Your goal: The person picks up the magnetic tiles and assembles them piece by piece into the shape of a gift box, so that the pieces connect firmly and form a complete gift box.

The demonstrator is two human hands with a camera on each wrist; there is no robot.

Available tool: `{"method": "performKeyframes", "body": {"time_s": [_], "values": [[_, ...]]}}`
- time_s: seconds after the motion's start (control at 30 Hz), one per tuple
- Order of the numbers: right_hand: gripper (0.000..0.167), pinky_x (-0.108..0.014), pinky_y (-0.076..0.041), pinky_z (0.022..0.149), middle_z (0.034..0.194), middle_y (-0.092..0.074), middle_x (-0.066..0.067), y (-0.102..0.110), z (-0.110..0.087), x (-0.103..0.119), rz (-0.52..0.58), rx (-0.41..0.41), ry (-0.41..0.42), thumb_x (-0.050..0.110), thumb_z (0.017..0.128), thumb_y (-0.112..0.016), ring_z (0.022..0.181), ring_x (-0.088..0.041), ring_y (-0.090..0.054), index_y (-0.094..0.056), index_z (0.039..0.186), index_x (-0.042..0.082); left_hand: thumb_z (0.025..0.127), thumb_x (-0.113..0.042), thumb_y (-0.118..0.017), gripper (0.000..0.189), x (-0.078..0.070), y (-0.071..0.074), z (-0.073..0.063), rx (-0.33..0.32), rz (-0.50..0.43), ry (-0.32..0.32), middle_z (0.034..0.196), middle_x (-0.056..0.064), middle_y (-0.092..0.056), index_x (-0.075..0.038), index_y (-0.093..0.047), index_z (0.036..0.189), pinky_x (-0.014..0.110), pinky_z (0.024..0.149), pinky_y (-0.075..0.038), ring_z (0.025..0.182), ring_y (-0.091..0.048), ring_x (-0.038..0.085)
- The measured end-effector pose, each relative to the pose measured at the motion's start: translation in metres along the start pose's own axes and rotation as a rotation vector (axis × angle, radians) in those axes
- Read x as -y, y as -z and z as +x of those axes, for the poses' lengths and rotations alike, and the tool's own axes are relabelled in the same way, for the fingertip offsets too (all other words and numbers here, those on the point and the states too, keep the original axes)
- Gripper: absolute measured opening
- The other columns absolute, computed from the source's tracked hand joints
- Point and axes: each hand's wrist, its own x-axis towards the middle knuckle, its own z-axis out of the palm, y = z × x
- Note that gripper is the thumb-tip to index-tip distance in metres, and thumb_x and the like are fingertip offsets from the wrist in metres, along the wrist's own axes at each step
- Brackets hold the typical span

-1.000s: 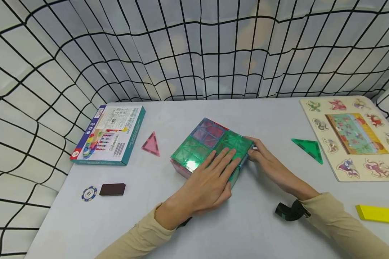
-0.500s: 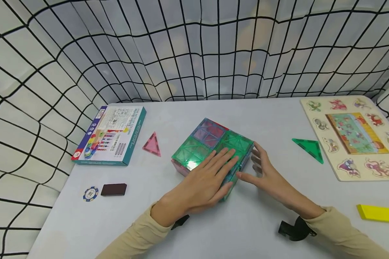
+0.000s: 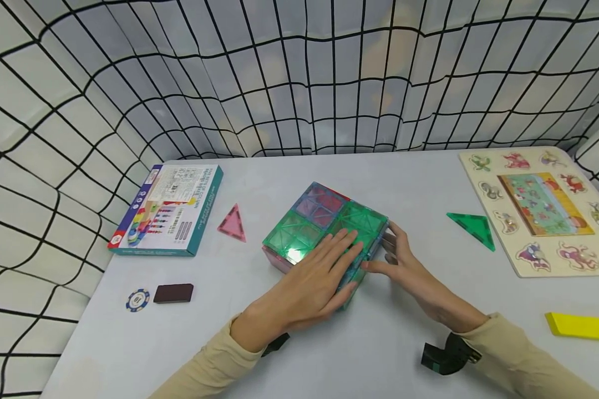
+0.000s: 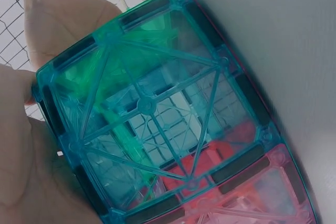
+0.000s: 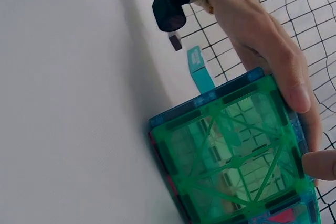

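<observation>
A box-shaped block built of see-through magnetic tiles (image 3: 294, 233) stands mid-table, its top mostly green and blue. My left hand (image 3: 304, 285) lies across its top with fingers straight, covering the near corner. At its right side is my right hand (image 3: 411, 277), fingers at the edge and thumb apart from them along the side. In the left wrist view a blue side tile (image 4: 146, 104) adjoins a pink tile (image 4: 262, 195). A green side tile (image 5: 236, 161) faces the right wrist view, with a right fingertip (image 5: 320, 165) at its edge.
A pink triangle tile (image 3: 233, 223) and a boxed toy (image 3: 172, 208) lie left, above a poker chip (image 3: 137, 300) and a dark brown block (image 3: 173, 293). To the right are a green triangle tile (image 3: 473, 230), a wooden puzzle board (image 3: 489, 219) and a yellow block (image 3: 581, 326). Black netting surrounds the table.
My right hand has loosened from the block's right corner, its thumb moving down and left along the side. My left hand stays on top, shifted slightly toward me.
</observation>
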Motion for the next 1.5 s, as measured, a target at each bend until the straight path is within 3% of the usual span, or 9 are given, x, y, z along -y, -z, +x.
{"method": "performKeyframes", "body": {"time_s": [0.57,0.8,0.93,1.03,1.13,1.23,1.3,1.4,1.5], "values": [[0.118,-0.071,-0.009,0.122,0.172,0.005,-0.021,-0.004,0.004,0.008,0.019,0.034,0.042,0.036,0.091,-0.070,0.159,-0.045,-0.001,0.023,0.163,0.027,0.108,-0.022,-0.052,0.056,-0.007,0.004,-0.006,-0.022,0.085,0.072,0.163,0.024,-0.037,0.005,-0.041,0.156,0.048,0.127,-0.022,0.155,-0.030,0.036],[0.117,-0.072,-0.012,0.121,0.172,0.003,-0.023,-0.003,0.003,0.005,-0.030,0.035,0.053,0.042,0.093,-0.070,0.158,-0.049,-0.004,0.023,0.163,0.026,0.111,-0.038,-0.048,0.065,-0.007,0.005,-0.009,0.077,0.151,0.084,0.170,0.020,-0.024,-0.001,-0.032,0.163,0.045,0.130,-0.013,0.159,-0.019,0.033],[0.110,-0.074,-0.015,0.120,0.172,-0.001,-0.024,0.000,0.004,0.005,-0.049,0.031,0.036,0.048,0.097,-0.065,0.157,-0.049,-0.007,0.020,0.164,0.024,0.111,-0.045,-0.047,0.070,-0.004,0.006,-0.010,0.093,0.114,0.078,0.171,0.020,-0.023,-0.002,-0.030,0.163,0.045,0.130,-0.012,0.159,-0.018,0.033],[0.100,-0.074,-0.015,0.119,0.171,-0.005,-0.024,0.007,0.007,0.006,-0.055,0.024,0.056,0.049,0.102,-0.058,0.157,-0.048,-0.009,0.014,0.166,0.022,0.112,-0.042,-0.046,0.067,0.004,0.011,-0.013,0.048,0.035,0.081,0.168,0.023,-0.027,0.003,-0.034,0.160,0.047,0.128,-0.018,0.158,-0.024,0.035],[0.086,-0.075,-0.018,0.118,0.170,-0.013,-0.024,0.016,0.011,0.007,-0.103,-0.010,0.134,0.045,0.105,-0.053,0.156,-0.047,-0.014,-0.001,0.168,0.018,0.111,-0.035,-0.049,0.061,0.018,0.023,-0.020,-0.039,-0.036,0.130,0.164,0.025,-0.034,0.005,-0.039,0.157,0.050,0.125,-0.029,0.153,-0.034,0.037],[0.069,-0.072,-0.024,0.118,0.168,-0.024,-0.021,0.026,0.018,0.008,-0.181,-0.047,0.241,0.038,0.109,-0.052,0.154,-0.046,-0.022,-0.021,0.166,0.013,0.111,-0.029,-0.050,0.058,0.035,0.037,-0.032,-0.098,-0.128,0.256,0.164,0.023,-0.034,0.003,-0.038,0.158,0.052,0.121,-0.035,0.151,-0.038,0.036],[0.060,-0.071,-0.025,0.119,0.167,-0.030,-0.018,0.031,0.025,0.009,-0.198,-0.046,0.289,0.035,0.111,-0.049,0.154,-0.044,-0.026,-0.031,0.163,0.010,0.112,-0.029,-0.047,0.057,0.045,0.045,-0.041,-0.106,-0.243,0.372,0.166,0.019,-0.032,0.000,-0.035,0.160,0.054,0.121,-0.035,0.152,-0.036,0.034],[0.054,-0.066,-0.023,0.122,0.167,-0.033,-0.016,0.036,0.037,0.010,-0.149,-0.018,0.297,0.035,0.114,-0.042,0.155,-0.038,-0.027,-0.038,0.160,0.007,0.115,-0.028,-0.041,0.054,0.058,0.047,-0.050,-0.111,-0.462,0.528,0.165,0.017,-0.035,-0.001,-0.034,0.161,0.055,0.121,-0.034,0.151,-0.036,0.033],[0.053,-0.059,-0.020,0.126,0.167,-0.033,-0.015,0.038,0.047,0.010,-0.077,0.021,0.273,0.035,0.115,-0.035,0.157,-0.034,-0.024,-0.041,0.158,0.004,0.116,-0.029,-0.035,0.054,0.068,0.038,-0.053,-0.105,-0.708,0.635,0.164,0.018,-0.037,0.001,-0.034,0.161,0.054,0.124,-0.028,0.153,-0.033,0.033]]}}
